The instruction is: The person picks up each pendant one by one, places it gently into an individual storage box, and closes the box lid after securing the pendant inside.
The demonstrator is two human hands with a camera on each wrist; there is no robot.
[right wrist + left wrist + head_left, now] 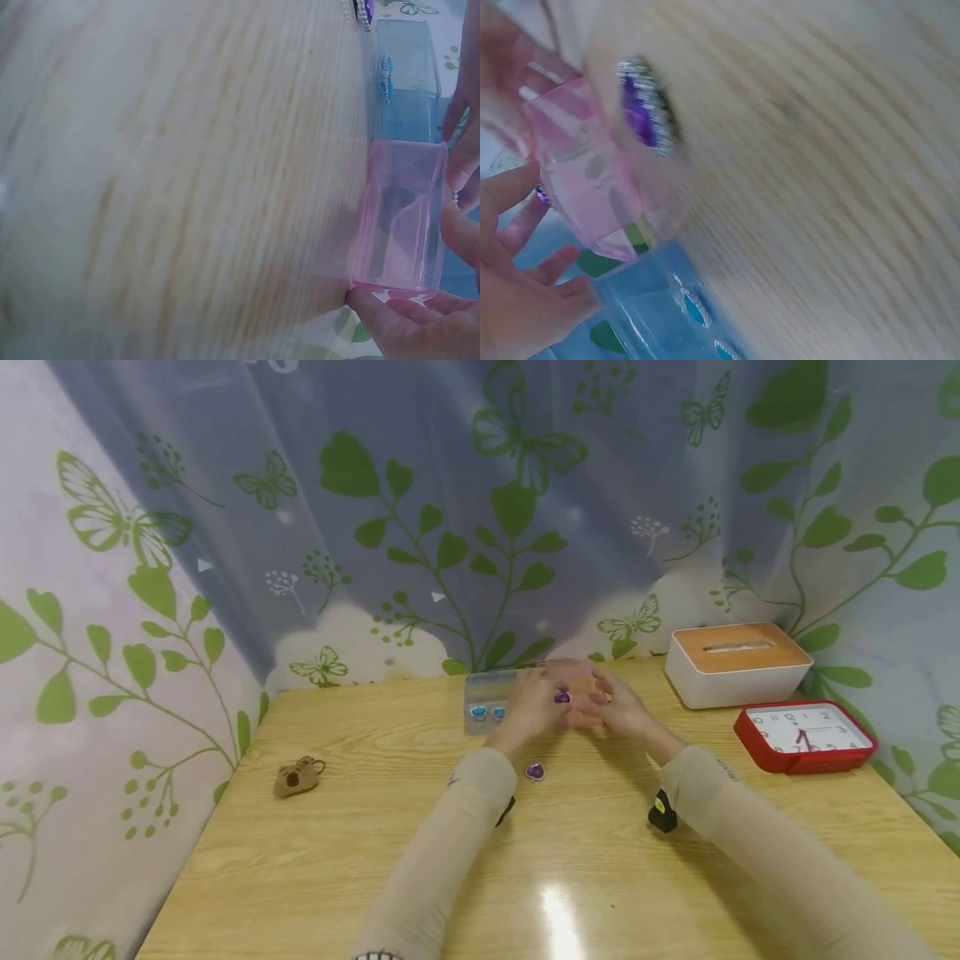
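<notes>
Left hand point(529, 708) pinches silver-rimmed purple gem point(562, 698); right hand point(628, 710), fingers curled round translucent pink plastic box point(409, 251), should steady it.

Pink box point(401, 217): we record a see-through tint.
Blue box point(412, 82): likewise see-through; we note turquoise stones point(478, 713) rimmed in silver.
Purple stones point(535, 772): we find a silvery, beaded edge on each.
Desk point(360, 860): yellowish wood grain.
Clock point(806, 737): red case, white dial, dark numerals.
Tissue box point(738, 668): white sides, orange-brown top.
Trinket point(296, 777): brown.
Sleeves point(442, 852): beige.
Backdrop point(435, 568): we observe slate blue and white, printed with green leaves and butterflies.
</notes>
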